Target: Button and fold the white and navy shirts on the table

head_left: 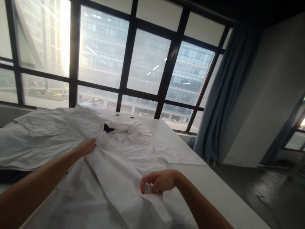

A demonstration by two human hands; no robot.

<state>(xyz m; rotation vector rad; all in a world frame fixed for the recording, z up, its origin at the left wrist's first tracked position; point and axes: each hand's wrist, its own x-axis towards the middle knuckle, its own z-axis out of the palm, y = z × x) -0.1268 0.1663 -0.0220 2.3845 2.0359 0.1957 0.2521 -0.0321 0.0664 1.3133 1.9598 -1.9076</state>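
Gripping white shirt (120,174), apparently both hands (159,180)

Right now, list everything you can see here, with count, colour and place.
white shirt: one, white, spread on the table under both hands
second garment: one, white, heaped to the left
cloth pieces: several, white, far end of the table
table: one, white, centre
windows: one wall of panes, dark frames, behind the table
curtain: one, blue-grey, right of the windows
pillar: one, white, right
left hand: one, gripping the shirt's edge near the collar
right hand: one, pinching a fold of the shirt front
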